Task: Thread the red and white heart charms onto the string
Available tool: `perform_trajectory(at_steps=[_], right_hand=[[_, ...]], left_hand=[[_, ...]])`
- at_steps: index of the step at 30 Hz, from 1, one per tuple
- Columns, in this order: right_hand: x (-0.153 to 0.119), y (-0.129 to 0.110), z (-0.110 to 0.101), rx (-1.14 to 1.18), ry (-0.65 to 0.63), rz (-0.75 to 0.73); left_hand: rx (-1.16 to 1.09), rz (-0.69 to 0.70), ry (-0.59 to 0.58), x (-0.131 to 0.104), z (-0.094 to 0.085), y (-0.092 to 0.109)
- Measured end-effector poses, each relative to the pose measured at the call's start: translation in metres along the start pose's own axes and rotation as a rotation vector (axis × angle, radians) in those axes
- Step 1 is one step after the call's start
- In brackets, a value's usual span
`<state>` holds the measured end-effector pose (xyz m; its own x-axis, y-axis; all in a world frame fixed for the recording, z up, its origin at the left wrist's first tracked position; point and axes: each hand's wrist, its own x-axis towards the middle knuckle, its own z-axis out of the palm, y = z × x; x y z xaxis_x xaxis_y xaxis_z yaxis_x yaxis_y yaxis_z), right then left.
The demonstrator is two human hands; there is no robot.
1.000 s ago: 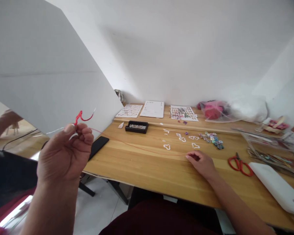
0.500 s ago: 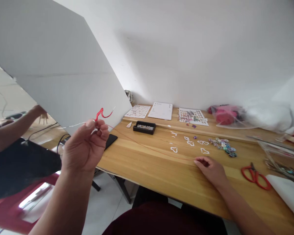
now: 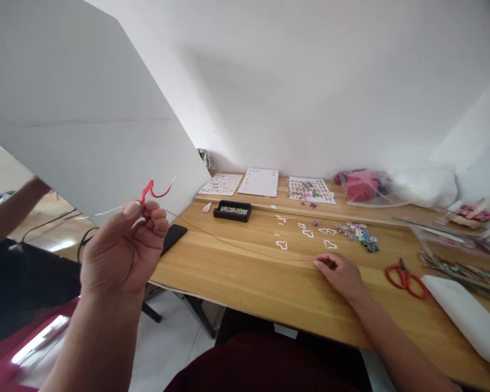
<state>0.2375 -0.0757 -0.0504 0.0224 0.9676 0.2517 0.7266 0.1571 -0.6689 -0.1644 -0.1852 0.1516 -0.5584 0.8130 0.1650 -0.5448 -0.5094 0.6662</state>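
My left hand (image 3: 124, 242) is raised off the table's left side, thumb and forefinger pinched on a red cord (image 3: 147, 190). A wavy stretch of it stands above the fingertips, ending in a pale tip. A thin white strand trails left from the same pinch. From this hand a fine reddish thread (image 3: 237, 246) runs in a slack curve over the table to my right hand (image 3: 338, 272). That hand rests on the wood with its fingertips closed on the thread. White outline-shaped pieces (image 3: 281, 245) lie just beyond it, beside a pile of coloured beads (image 3: 361, 235).
Red-handled scissors (image 3: 406, 280) and a white oblong object (image 3: 461, 316) lie on the right. A black tray of beads (image 3: 232, 211), printed sheets (image 3: 259, 182) and bagged material (image 3: 361, 188) are farther back. A dark phone-like slab (image 3: 174, 238) sits near the left edge, by a grey panel (image 3: 106, 109).
The view has swung a little to the right, so the table's things appear farther left. My left hand has drifted slightly left with the cord. My right hand keeps its place on the table.
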Motion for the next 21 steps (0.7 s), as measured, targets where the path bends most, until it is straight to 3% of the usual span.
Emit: perform_trajectory(at_steps=[21], right_hand=[[-0.0015,0.0003,0.0009,0.002,0.007,-0.027]], left_hand=[[0.038,-0.011,-0.016,-0.0047,0.0088,-0.0014]])
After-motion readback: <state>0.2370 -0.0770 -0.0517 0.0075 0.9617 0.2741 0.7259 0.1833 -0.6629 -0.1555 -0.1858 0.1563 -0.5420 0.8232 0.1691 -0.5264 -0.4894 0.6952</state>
